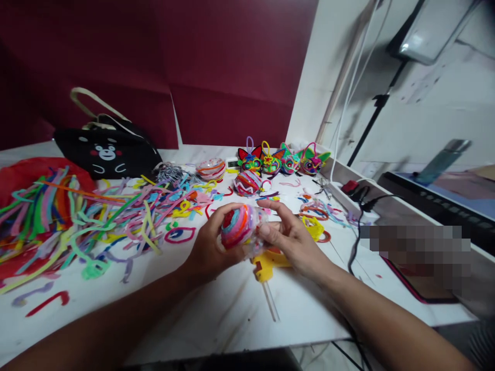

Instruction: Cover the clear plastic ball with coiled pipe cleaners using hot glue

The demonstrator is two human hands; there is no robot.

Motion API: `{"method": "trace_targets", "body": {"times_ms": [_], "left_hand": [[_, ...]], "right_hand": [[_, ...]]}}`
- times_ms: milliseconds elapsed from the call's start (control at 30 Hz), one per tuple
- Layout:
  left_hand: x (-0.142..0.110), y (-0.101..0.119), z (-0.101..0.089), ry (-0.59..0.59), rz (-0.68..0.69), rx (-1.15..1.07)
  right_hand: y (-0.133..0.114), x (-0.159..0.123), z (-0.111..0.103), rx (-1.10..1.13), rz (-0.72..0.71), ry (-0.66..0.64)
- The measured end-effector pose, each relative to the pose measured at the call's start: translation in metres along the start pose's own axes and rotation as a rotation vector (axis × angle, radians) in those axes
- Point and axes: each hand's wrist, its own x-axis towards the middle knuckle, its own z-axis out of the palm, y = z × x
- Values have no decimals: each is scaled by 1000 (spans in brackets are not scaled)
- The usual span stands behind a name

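My left hand [207, 247] is wrapped around a ball covered in pink, red and blue pipe cleaners [237, 225], held above the white table [216, 314]. My right hand [288, 234] touches the ball's right side, fingers curled against it with the index finger stretched over the top. A yellow glue gun [266, 264] lies on the table just below both hands, its glue stick pointing toward me.
A big heap of loose coloured pipe cleaners [77, 216] covers the table's left. A black bear-face bag [106, 152] stands behind it. Several finished colourful cat-face figures [282, 161] line the back, with two more wrapped balls [247, 183]. A black cable [353, 242] and power strip [348, 193] lie at right.
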Motion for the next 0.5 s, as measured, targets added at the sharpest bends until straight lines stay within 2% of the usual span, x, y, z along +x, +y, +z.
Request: {"method": "trace_targets", "body": {"times_ms": [100,200,367,500], "left_hand": [[2,-5,-2,0,-59,-117],[4,-7,-4,22,-99,-187],[8,-6,-4,67,-112,-187],[10,-11,-4,101,-116,-173]], "right_hand": [[-7,2,-17,-286,-78,24],[-9,3,-31,-581,-98,23],[-11,1,-34,-588,-79,-14],[-21,-5,-32,-896,-130,-80]]}}
